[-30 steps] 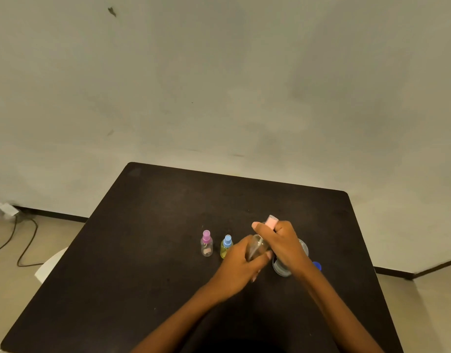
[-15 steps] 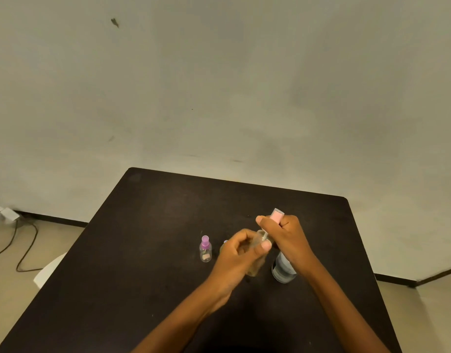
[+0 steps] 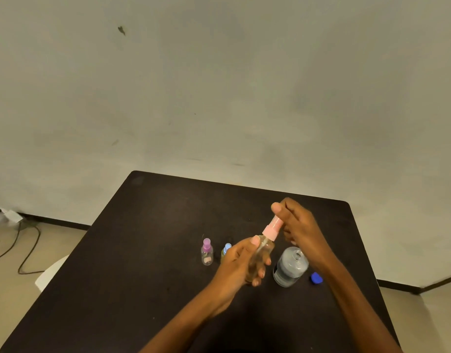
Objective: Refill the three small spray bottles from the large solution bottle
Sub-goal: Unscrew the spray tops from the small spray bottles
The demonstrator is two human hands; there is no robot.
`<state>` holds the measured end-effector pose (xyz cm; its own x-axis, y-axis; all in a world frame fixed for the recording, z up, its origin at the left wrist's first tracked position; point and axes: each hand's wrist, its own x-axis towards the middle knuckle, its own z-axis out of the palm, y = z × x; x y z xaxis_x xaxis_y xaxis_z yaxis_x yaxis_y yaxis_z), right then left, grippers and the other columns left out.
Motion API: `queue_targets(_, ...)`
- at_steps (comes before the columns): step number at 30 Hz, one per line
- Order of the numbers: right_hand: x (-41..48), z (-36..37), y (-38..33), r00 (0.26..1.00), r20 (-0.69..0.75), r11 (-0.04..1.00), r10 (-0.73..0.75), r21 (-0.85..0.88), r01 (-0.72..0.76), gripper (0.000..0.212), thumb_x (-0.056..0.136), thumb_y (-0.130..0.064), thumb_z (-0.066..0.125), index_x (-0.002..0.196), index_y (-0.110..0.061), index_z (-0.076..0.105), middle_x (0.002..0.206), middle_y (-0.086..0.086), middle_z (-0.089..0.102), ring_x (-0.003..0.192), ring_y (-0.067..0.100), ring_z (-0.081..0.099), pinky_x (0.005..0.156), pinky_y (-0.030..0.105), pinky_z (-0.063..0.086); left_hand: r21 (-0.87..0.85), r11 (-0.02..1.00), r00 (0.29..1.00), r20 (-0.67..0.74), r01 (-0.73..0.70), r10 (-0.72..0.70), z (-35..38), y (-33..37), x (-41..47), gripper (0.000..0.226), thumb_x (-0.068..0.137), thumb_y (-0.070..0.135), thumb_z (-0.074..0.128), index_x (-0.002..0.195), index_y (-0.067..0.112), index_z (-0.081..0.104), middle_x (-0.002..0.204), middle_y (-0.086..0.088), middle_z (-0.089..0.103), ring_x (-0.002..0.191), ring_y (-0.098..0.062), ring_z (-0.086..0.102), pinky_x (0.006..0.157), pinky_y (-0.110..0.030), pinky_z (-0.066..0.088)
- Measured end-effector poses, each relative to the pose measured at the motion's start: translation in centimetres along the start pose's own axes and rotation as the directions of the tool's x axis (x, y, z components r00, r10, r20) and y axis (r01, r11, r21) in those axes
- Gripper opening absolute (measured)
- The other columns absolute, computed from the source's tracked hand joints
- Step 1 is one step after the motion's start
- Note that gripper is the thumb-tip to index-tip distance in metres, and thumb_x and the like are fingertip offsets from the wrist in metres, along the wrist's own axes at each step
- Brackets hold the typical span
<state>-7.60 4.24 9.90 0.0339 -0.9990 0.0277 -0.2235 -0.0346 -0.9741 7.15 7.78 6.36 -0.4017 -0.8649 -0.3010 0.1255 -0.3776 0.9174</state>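
Note:
My left hand (image 3: pixel 241 266) grips the clear body of a pink-topped spray bottle (image 3: pixel 264 247), tilted and lifted over the table. My right hand (image 3: pixel 299 229) pinches its pink spray top (image 3: pixel 272 226) from above. Just right of it stands the large solution bottle (image 3: pixel 289 267), uncapped, with clear liquid in its lower part. Its blue cap (image 3: pixel 316 278) lies on the table to the right. A purple-topped spray bottle (image 3: pixel 207 252) stands upright on the left. A blue-topped spray bottle (image 3: pixel 226 248) with yellowish liquid is partly hidden behind my left hand.
All of it sits on a dark square table (image 3: pixel 148 250) set against a pale wall. On the floor at the left lie a cable (image 3: pixel 28 250) and a white object (image 3: pixel 50 272) beside the table's edge.
Both hands have lifted the pink-topped bottle higher and tilted it. The large bottle's open neck and the blue cap, hidden half a second ago, now show.

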Motion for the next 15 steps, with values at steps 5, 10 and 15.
queue_targets(5, 0.0, 0.2, -0.4, 0.986, 0.125, 0.955, -0.108, -0.263, 0.138, 0.025, 0.081, -0.033, 0.063, 0.067, -0.014, 0.051, 0.058, -0.008, 0.051, 0.053, 0.002, 0.047, 0.052, 0.013, 0.040, -0.055, 0.997, 0.998, 0.039, 0.046, -0.044, 0.0, 0.4, -0.1, 0.052, 0.082, 0.049, 0.044, 0.111, 0.009, 0.060, 0.074, 0.001, 0.061, 0.055, -0.006, 0.050, 0.049, -0.019, 0.039)
queue_targets(10, -0.5, -0.4, -1.5, 0.920, 0.349, 0.978, -0.180, -0.037, 0.205, 0.021, 0.079, -0.037, 0.063, 0.074, -0.020, 0.053, 0.068, -0.008, 0.052, 0.061, 0.008, 0.048, 0.058, 0.018, 0.042, -0.451, 0.847, 0.928, 0.352, 0.283, -0.123, -0.6, 0.8, -0.6, 0.046, 0.085, 0.050, 0.045, 0.092, 0.010, 0.066, 0.066, 0.001, 0.054, 0.045, -0.003, 0.043, 0.038, -0.013, 0.033)
queue_targets(15, 0.0, -1.3, -1.6, 0.911, 0.401, 0.955, -0.093, -0.224, 0.196, 0.032, 0.075, -0.053, 0.058, 0.091, -0.027, 0.052, 0.072, -0.004, 0.055, 0.064, 0.008, 0.051, 0.061, 0.018, 0.043, -0.377, 0.889, 0.936, 0.325, 0.260, -0.136, -0.7, 0.3, -0.3, 0.046, 0.085, 0.050, 0.040, 0.097, 0.011, 0.061, 0.068, 0.002, 0.053, 0.046, -0.003, 0.042, 0.040, -0.013, 0.034)
